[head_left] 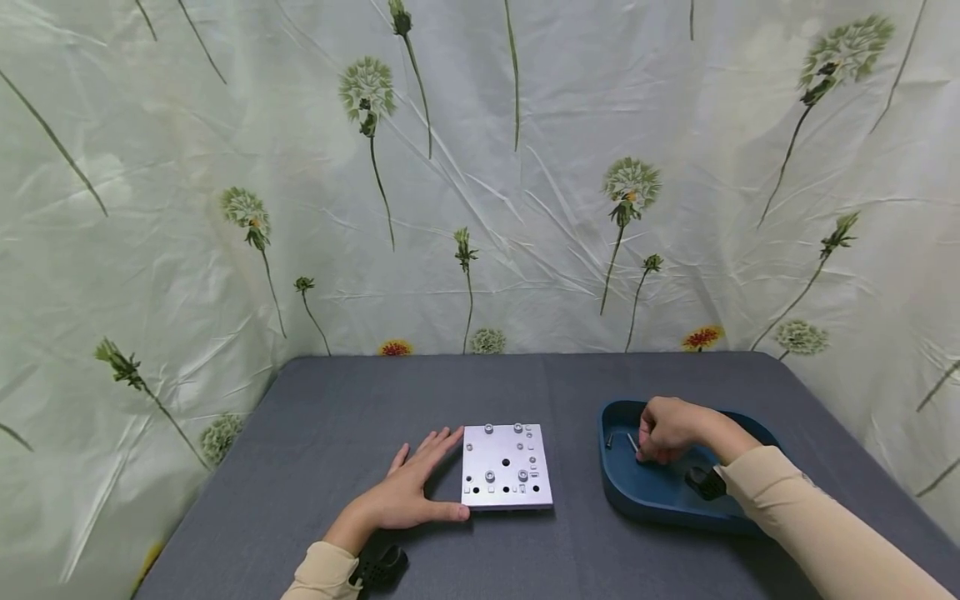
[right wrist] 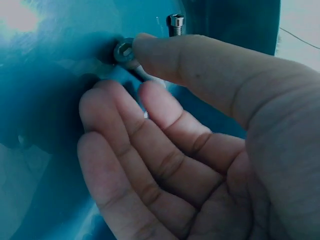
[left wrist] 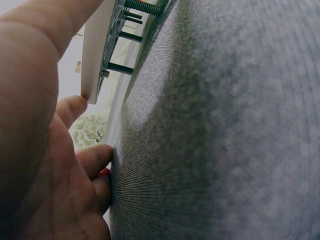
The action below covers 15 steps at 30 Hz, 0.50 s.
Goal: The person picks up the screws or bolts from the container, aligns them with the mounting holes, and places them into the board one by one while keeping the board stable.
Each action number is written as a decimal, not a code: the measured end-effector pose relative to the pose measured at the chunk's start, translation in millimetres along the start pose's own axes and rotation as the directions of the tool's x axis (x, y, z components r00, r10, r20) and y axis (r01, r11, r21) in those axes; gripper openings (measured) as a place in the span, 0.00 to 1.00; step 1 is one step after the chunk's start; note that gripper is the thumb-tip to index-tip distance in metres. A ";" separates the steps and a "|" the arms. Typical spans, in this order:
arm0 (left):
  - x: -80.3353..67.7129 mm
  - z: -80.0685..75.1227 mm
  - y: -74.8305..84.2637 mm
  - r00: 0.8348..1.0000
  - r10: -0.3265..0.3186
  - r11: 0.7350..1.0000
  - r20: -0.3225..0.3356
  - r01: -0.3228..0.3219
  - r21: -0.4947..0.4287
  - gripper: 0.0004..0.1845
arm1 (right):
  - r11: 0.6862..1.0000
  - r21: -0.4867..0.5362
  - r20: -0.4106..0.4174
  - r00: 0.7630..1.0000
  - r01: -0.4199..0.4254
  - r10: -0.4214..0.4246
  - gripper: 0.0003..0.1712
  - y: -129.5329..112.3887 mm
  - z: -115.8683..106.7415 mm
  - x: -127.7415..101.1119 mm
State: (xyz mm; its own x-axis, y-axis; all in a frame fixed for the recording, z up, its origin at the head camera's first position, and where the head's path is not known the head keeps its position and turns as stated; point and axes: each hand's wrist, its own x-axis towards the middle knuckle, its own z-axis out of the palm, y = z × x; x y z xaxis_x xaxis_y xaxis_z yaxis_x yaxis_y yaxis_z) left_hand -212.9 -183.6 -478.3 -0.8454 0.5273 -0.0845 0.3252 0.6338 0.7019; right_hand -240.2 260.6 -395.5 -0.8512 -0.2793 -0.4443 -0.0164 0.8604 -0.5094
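**Two hands, one plate, one tray**

Nearest the camera are two sleeves, each with a black wrist camera strapped on. The left hand lies flat on the grey table, fingers straight and spread, thumb stretched along the near edge of the plate and fingertips against its left side. It presses rather than grips. The left wrist view shows the plate's pale edge raised off the cloth on several dark standoffs, with the thumb above it and the fingers touching the table beside it.

The plate is a single square of light metal, just right of the left hand. On its top sit three screws standing proud — two at the far edge, one nearer the front left — among a number of dark holes; the smaller fittings are too small to count.

Right of the plate, apart from it, is one blue tray. The right hand is down inside it, fingers curled. In the right wrist view the thumb and forefinger pinch a screw by its head against the tray floor; the other three fingers are loosely bent beneath. A second screw stands just behind — untouched. The head view shows two thin pieces in the tray beside the knuckles.

Behind the table hangs one creased backdrop printed with dandelions.
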 end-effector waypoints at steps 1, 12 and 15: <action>-0.3 -0.6 0.6 1.000 0.000 1.000 0.003 0.000 0.000 0.60 | 1.000 -0.006 -0.002 1.000 -0.009 0.009 0.10 -0.1 0.1 0.0; -3.1 -2.9 4.9 1.000 0.003 1.000 0.003 -0.003 0.003 0.60 | 0.999 -0.026 -0.024 0.999 -0.039 0.039 0.07 2.3 1.4 1.4; -2.5 -2.8 4.3 1.000 0.006 1.000 0.002 -0.006 0.001 0.60 | 0.999 -0.024 -0.035 0.998 -0.043 0.042 0.07 2.6 1.2 0.6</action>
State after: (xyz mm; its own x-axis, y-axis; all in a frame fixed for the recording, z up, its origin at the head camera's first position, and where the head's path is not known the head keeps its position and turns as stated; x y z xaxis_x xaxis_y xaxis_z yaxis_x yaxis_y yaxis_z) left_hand -210.6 -183.7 -473.0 -0.8426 0.5324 -0.0819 0.3307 0.6314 0.7014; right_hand -240.2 262.1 -398.0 -0.8690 -0.2276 -0.4394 0.0077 0.8816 -0.4719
